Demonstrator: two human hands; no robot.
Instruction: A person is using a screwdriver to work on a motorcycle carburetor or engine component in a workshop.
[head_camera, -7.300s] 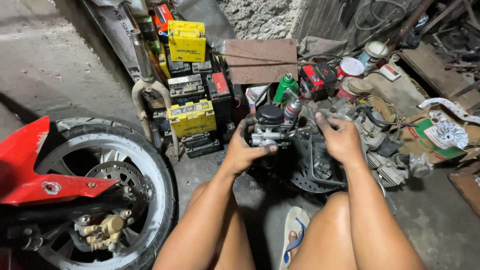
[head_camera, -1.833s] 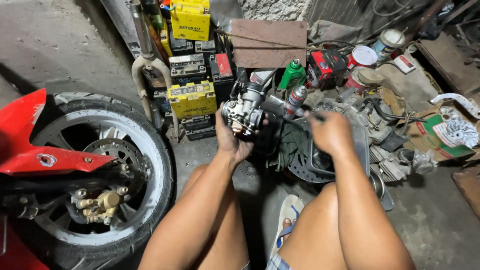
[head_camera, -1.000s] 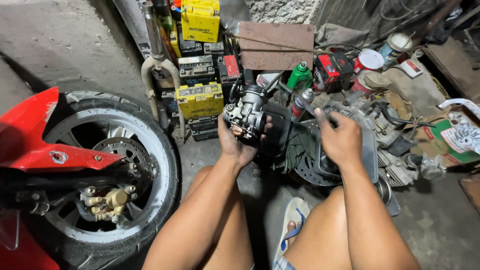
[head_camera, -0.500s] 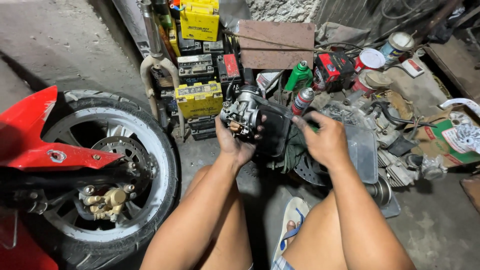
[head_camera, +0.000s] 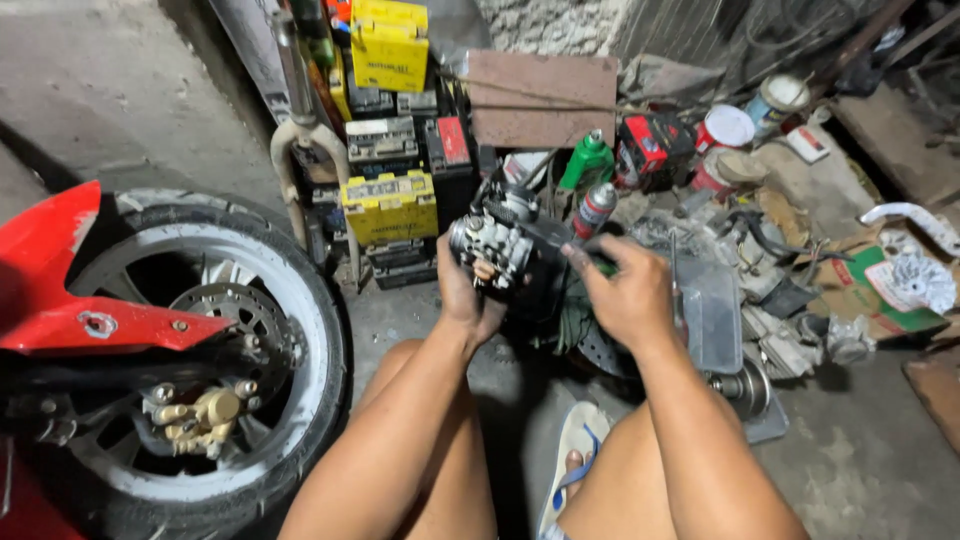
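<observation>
Moved in from the right since half a second ago: right hand (head_camera: 625, 295), now close beside the carburetor (head_camera: 492, 250). Left hand (head_camera: 468, 295) wrapped under and behind it, held up above the knees. Right fingers pinching a thin dark tool (head_camera: 590, 262) – tip at the part. Nothing visibly removed yet; work apparently just starting.

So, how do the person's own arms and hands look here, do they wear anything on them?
Both arms are bare from the hands up to where the picture ends: no sleeves, no gloves. On the left hand and the right hand I can see no ring, watch or bracelet, and no marking that I can make out. The fingers are uncovered too.
</observation>
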